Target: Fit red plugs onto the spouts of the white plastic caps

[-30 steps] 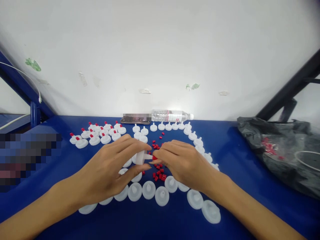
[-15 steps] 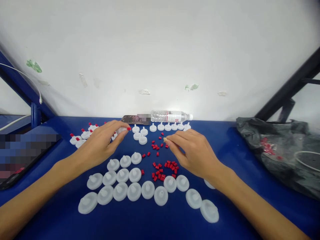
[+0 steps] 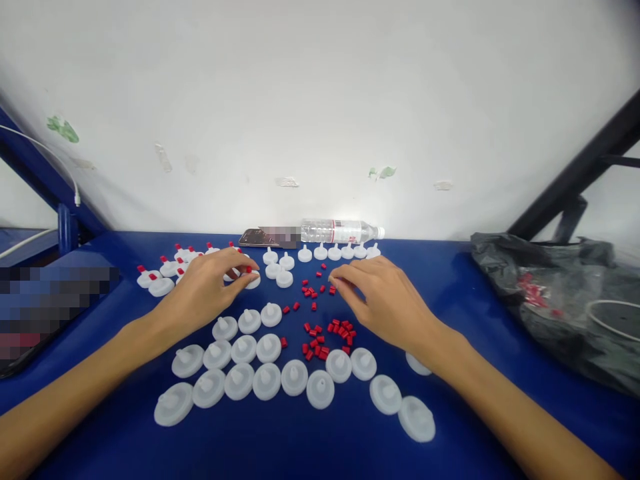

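Observation:
My left hand is closed, thumb and forefinger pinching the red tip of a white spouted cap at table level. Other white caps with red tips stand around and behind that hand. My right hand hovers over the right side of the loose red tips, its thumb and fingers drawn together. Whatever lies in that pinch, if anything, is hidden. White spouted caps without red tips lie in curved rows nearer me, and smaller-looking ones stand toward the wall.
Along the wall lie a plastic bottle and a phone on the blue table. A dark plastic bag with red pieces sits at the right. At the left edge rests a dark, partly blurred object.
My left hand has lowered the red-tipped cap to the table, slightly left of where it was held. My right hand has stayed nearly in place, fingers still together.

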Demonstrator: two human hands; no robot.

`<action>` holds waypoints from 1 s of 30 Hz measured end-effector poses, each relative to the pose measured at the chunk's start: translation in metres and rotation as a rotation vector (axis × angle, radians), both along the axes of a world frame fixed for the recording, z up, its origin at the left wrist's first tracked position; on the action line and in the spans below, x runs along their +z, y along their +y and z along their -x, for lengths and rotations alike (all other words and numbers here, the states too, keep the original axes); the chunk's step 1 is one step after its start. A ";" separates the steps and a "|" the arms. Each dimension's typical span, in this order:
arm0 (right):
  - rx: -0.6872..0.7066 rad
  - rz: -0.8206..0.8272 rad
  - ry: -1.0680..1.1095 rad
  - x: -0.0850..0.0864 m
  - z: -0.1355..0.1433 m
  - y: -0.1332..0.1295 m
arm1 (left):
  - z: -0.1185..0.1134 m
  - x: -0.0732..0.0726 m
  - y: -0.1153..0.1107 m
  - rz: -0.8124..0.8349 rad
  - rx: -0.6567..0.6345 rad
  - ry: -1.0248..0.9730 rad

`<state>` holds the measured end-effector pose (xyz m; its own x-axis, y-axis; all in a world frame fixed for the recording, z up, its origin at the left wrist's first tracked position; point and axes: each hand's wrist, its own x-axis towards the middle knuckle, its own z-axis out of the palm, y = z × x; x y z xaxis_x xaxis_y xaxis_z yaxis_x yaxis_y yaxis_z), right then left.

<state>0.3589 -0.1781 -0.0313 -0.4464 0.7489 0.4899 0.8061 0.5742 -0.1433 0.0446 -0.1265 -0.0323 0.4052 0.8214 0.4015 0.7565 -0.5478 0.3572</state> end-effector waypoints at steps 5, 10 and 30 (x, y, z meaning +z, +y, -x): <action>-0.025 -0.028 0.011 0.002 -0.005 0.004 | 0.003 -0.004 0.004 0.088 0.065 0.029; -0.066 -0.062 0.054 0.008 -0.012 0.007 | 0.004 -0.003 0.004 0.041 0.074 0.056; -0.056 -0.091 0.126 0.006 -0.011 0.006 | -0.018 0.008 -0.024 0.049 -0.291 -0.104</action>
<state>0.3697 -0.1716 -0.0258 -0.3361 0.7210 0.6059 0.8160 0.5442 -0.1949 0.0621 -0.1501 -0.0248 0.5846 0.6964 0.4162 0.5288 -0.7161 0.4555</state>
